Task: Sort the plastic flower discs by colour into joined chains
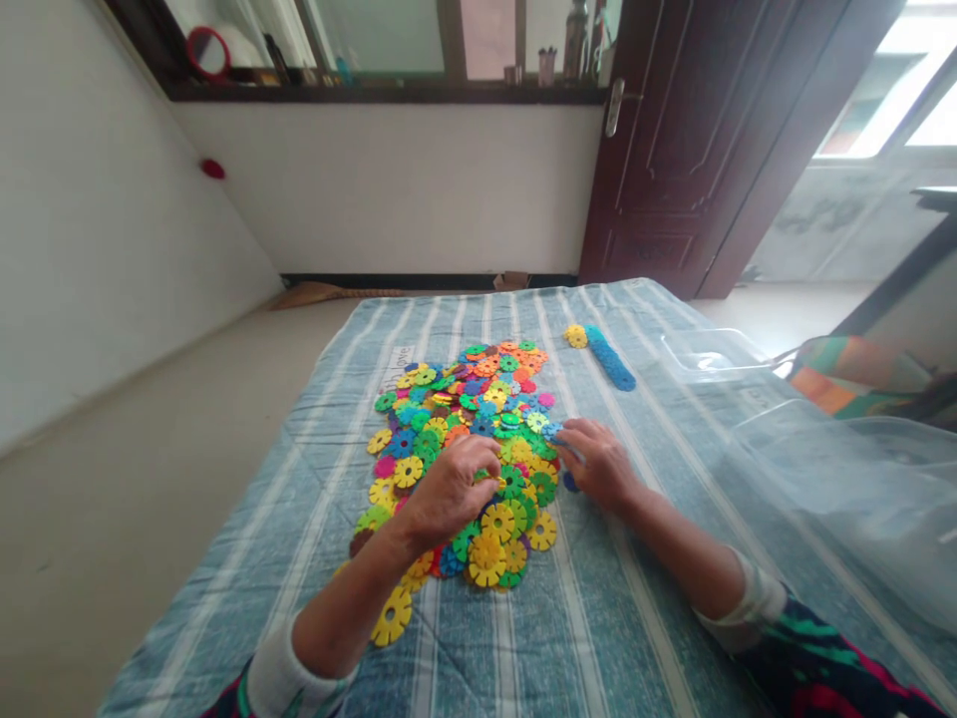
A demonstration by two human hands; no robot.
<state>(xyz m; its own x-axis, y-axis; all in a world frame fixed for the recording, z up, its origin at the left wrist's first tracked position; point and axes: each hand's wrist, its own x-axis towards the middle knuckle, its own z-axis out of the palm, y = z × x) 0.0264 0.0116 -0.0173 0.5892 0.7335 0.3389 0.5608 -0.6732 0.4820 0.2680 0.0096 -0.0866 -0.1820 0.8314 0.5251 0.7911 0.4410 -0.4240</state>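
A heap of colourful notched plastic snowflake discs (438, 439) lies spread on a striped cloth. Over its middle is my left hand (458, 486), thumb and fingers curled close together; what they may hold among the yellow and green discs cannot be made out. At the heap's right edge my right hand (598, 465) has its fingertips closed on a blue snowflake disc (551, 431). Partly hidden below that hand, a dark blue disc (571, 483) rests on the cloth. Beyond it, an overlapping row of blue discs (611, 359) lies beside yellow discs (575, 336).
Striped blue-grey cloth (299, 519) covers the work surface. Clear plastic containers (844, 459) stand at the right, with a clear lid or tray (707, 357) behind. A dark red door (673, 150) and a white wall (389, 189) are at the back.
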